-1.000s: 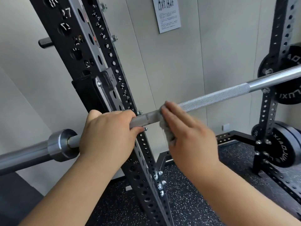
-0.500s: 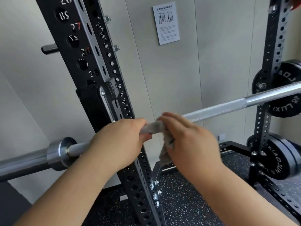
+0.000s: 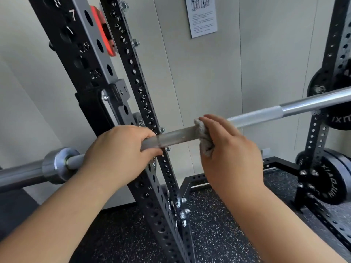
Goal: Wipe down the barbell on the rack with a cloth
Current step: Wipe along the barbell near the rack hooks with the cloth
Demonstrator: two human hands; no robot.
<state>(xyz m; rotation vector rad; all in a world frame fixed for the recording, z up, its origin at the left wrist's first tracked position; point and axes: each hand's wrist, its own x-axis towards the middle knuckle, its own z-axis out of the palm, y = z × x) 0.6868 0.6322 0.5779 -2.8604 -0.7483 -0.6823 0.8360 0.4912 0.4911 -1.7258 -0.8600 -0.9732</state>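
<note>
A steel barbell (image 3: 176,136) runs from lower left to upper right across the black rack upright (image 3: 121,103). My left hand (image 3: 115,150) grips the shaft just right of the collar (image 3: 57,164). My right hand (image 3: 229,150) holds a grey cloth (image 3: 204,139) wrapped around the shaft, fingers curled over the top. A short bare stretch of bar shows between the hands. The knurled section (image 3: 262,115) continues to the right of the cloth.
A second rack upright (image 3: 322,118) stands at right with black weight plates (image 3: 330,183) stored on it. A low black frame (image 3: 197,181) crosses the speckled rubber floor (image 3: 218,234). An instruction sheet (image 3: 202,16) hangs on the wall.
My right hand has slid the cloth rightward along the bar, away from my left hand, exposing a bare stretch between them. The left hand keeps its grip.
</note>
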